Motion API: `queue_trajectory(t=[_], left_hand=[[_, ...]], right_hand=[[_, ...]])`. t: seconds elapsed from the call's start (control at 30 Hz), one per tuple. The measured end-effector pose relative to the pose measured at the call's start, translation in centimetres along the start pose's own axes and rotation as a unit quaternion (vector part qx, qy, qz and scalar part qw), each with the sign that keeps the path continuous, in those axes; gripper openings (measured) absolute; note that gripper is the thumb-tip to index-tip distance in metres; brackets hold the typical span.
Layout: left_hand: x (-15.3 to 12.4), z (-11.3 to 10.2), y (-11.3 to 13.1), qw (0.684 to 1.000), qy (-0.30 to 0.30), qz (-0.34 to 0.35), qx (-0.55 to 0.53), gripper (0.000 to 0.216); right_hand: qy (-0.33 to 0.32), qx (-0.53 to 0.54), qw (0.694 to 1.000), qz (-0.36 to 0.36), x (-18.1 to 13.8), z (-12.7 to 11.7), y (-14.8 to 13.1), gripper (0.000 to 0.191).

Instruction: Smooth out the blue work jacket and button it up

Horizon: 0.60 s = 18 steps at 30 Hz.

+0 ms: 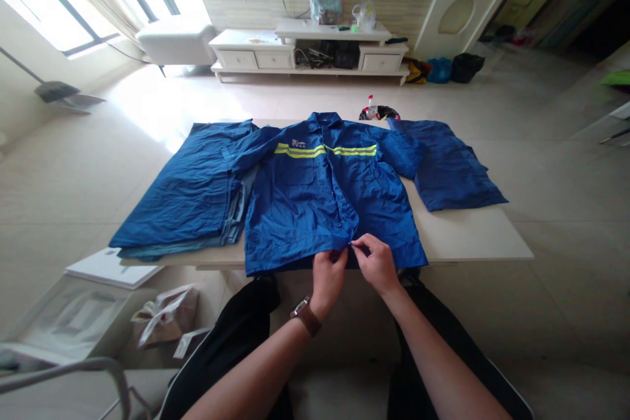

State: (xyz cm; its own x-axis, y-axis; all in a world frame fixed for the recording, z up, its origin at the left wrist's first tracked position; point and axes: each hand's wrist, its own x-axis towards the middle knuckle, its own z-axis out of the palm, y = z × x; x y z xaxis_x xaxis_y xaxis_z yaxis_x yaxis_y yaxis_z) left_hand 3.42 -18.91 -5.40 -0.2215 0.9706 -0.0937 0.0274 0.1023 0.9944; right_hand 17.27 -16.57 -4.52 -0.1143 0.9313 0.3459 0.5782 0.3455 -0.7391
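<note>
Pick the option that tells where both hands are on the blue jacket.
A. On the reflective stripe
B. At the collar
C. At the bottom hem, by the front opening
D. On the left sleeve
C: the left hand and right hand both pinch the jacket at its near bottom edge, where the two front panels meet, far from the collar and the stripe.

We are seeing folded blue garments (189, 193) lying left of the table (472, 236) middle, another blue piece (445, 164) lying right. Beyond the table a white TV cabinet (308, 49) is standing, plastic bags (339, 6) sitting on it.
</note>
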Motion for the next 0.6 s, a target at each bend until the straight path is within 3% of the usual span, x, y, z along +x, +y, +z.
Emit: queue_trajectory(t=[0.3, 0.6], left_hand=[[0.06, -0.42, -0.04, 1.000, -0.004, -0.003, -0.008, 0.023], [0.11, -0.21, -0.29, 0.995, -0.034, -0.026, -0.087, 0.017]], right_hand=[[-0.001, 0.034, 0.999, 0.019, 0.16, 0.01, -0.32, 0.012], [-0.010, 0.076, 0.996, 0.050, 0.23, 0.13, -0.59, 0.011]])
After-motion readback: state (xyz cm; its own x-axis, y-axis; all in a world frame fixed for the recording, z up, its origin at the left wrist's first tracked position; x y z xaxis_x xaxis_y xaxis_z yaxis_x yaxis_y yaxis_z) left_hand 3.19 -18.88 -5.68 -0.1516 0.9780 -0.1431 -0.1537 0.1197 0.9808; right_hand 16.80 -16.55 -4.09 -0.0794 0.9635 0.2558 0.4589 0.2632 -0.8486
